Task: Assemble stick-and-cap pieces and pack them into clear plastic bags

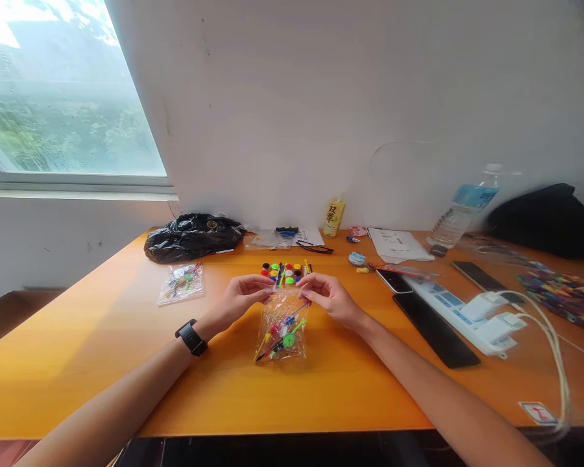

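A clear plastic bag (pixel 281 324) hangs between my hands over the front half of the table, its top edge pinched at both corners. My left hand (pixel 248 295), below a black wristwatch, grips the left corner with thumb and fingers. The right corner is held the same way by my right hand (pixel 328 297). Inside the bag lie small plastic pieces in several colours, among them a green disc (pixel 289 340) and thin sticks. Just behind the hands, coloured round pieces (pixel 275 266) and sticks sit in rows on the table, partly hidden by my fingers.
Another filled clear bag (pixel 182 283) lies at left, before a black plastic bag (pixel 192 237). Along the back are a yellow drink carton (pixel 333 217), papers (pixel 399 245) and a large water bottle (pixel 460 214). A power strip (pixel 455 311) with cables and phones (pixel 435 329) occupies the right.
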`<state>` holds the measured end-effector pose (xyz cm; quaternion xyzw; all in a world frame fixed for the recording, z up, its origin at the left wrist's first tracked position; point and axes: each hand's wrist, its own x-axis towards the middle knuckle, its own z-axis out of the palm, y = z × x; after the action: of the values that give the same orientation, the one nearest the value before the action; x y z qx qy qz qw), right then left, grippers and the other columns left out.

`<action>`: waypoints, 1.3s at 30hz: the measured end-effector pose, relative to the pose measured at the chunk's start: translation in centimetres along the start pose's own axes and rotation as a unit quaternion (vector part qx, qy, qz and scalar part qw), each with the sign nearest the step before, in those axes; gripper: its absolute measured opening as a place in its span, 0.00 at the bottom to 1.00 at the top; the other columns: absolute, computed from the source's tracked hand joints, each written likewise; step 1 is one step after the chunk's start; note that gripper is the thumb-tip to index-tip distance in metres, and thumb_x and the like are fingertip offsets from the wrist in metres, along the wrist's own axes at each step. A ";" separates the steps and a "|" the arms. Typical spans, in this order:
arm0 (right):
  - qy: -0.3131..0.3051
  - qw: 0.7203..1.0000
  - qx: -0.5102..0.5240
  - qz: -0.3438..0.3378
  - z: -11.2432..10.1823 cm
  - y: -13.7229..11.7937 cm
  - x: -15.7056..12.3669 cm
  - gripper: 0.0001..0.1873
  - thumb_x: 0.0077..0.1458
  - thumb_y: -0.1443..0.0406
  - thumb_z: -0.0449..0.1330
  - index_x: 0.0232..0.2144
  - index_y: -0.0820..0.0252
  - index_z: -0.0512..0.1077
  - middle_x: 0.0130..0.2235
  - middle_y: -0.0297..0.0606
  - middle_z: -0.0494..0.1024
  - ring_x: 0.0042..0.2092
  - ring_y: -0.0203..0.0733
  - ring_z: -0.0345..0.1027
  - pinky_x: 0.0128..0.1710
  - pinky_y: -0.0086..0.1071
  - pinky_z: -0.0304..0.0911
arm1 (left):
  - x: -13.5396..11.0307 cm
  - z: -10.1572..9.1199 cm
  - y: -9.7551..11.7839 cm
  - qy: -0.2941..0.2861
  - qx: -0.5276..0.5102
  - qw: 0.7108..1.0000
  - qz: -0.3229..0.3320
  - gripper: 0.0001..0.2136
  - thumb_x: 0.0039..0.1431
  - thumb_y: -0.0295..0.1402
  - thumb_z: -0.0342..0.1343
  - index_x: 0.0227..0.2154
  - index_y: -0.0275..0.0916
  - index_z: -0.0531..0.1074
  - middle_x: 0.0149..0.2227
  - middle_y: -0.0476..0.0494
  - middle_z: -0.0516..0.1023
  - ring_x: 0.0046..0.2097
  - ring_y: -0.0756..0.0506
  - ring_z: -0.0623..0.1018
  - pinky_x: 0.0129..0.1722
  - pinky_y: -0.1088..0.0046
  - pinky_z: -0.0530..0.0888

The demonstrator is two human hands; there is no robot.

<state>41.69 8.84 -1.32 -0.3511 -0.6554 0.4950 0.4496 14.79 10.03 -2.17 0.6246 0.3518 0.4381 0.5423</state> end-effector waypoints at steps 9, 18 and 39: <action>0.016 1.000 0.001 -0.009 0.0 0.4 0.1 0.14 0.58 0.55 0.69 0.38 0.59 0.84 0.35 0.41 0.84 0.35 0.42 0.75 0.39 0.37 0.72 | -0.1 0.1 -0.3 0.038 -0.039 0.998 -0.025 0.13 0.56 0.38 0.71 0.41 0.36 0.85 0.38 0.40 0.85 0.38 0.45 0.81 0.44 0.67 0.79; 0.007 0.999 -0.026 -0.026 0.1 0.1 -0.5 0.15 0.58 0.53 0.71 0.34 0.60 0.84 0.33 0.40 0.82 0.34 0.41 0.73 0.38 0.35 0.70 | -0.5 1.0 0.2 0.053 -0.044 0.997 -0.018 0.14 0.56 0.42 0.71 0.30 0.34 0.83 0.30 0.42 0.82 0.34 0.47 0.77 0.38 0.71 0.75; -0.024 0.999 -0.042 -0.005 2.4 0.0 -1.1 0.20 0.54 0.55 0.74 0.44 0.58 0.75 0.32 0.31 0.75 0.34 0.37 0.71 0.39 0.32 0.68 | -1.7 3.3 2.1 -0.023 0.030 0.998 -0.055 0.18 0.58 0.47 0.70 0.32 0.33 0.81 0.28 0.46 0.79 0.29 0.51 0.72 0.31 0.76 0.68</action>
<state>39.82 7.08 -1.87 -0.3547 -0.6880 0.4727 0.4212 17.11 6.91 -0.51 0.6301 0.3857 0.3828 0.5546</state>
